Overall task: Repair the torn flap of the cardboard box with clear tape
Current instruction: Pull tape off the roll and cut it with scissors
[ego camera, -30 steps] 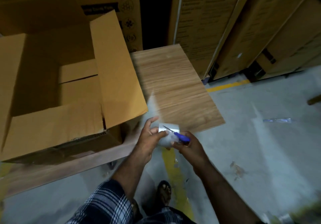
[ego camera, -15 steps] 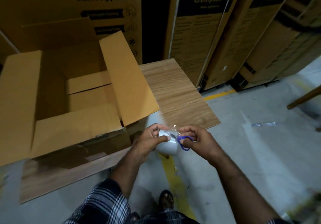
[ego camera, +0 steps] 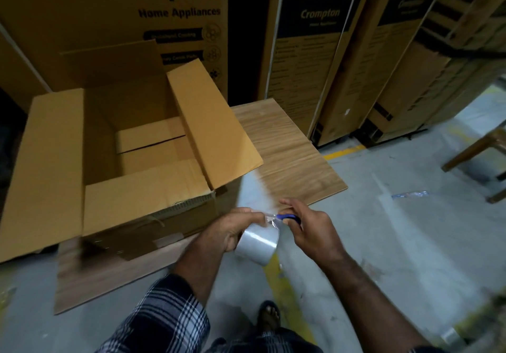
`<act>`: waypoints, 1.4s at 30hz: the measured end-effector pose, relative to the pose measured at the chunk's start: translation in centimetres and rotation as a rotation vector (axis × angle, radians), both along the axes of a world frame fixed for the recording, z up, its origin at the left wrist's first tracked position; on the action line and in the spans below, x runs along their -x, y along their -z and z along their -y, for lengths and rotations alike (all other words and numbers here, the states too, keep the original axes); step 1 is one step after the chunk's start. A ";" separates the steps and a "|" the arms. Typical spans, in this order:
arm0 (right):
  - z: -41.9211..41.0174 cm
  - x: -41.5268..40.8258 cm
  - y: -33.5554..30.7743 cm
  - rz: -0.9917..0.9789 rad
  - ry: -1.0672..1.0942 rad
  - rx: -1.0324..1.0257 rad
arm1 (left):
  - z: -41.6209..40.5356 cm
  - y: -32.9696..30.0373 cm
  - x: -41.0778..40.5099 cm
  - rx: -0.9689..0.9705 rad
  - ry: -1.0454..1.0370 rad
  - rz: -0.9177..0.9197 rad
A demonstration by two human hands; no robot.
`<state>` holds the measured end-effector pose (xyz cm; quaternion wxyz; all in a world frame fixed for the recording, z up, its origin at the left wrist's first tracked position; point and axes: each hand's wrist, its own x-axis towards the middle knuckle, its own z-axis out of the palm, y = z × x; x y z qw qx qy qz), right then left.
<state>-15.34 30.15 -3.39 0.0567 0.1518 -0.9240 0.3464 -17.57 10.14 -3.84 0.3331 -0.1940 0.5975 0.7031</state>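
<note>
An open brown cardboard box (ego camera: 68,161) stands on a wooden board (ego camera: 287,161), all its flaps spread out. The near flap (ego camera: 142,188) has a ragged tear along its fold by the right corner. In front of the box, my left hand (ego camera: 232,229) grips a roll of clear tape (ego camera: 258,243). My right hand (ego camera: 309,229) holds blue-handled scissors (ego camera: 287,218) against a short loose end of tape lifted off the roll. Most of the scissors are hidden in my fist.
Tall printed appliance cartons (ego camera: 315,51) line the back. A wooden chair leg (ego camera: 476,150) stands at the right. Yellow floor lines (ego camera: 276,276) cross the grey concrete. A scrap of clear tape (ego camera: 410,194) lies on the floor. My sandalled foot (ego camera: 269,315) is below.
My view has tilted up, showing more of the cartons. My hands stay together at the roll, and the scissors have closed in on the lifted tape end.
</note>
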 end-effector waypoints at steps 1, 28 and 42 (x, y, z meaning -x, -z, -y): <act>0.1 -0.3 0.4 -0.051 0.001 -0.014 | -0.1 0.0 0.0 -0.009 0.011 0.027; -5.9 18.6 16.9 -0.064 -0.129 -0.384 | -7.6 8.5 4.7 0.190 -0.382 0.062; -5.7 15.5 7.6 0.789 -0.477 0.381 | -9.3 7.2 5.2 0.334 -0.340 -0.110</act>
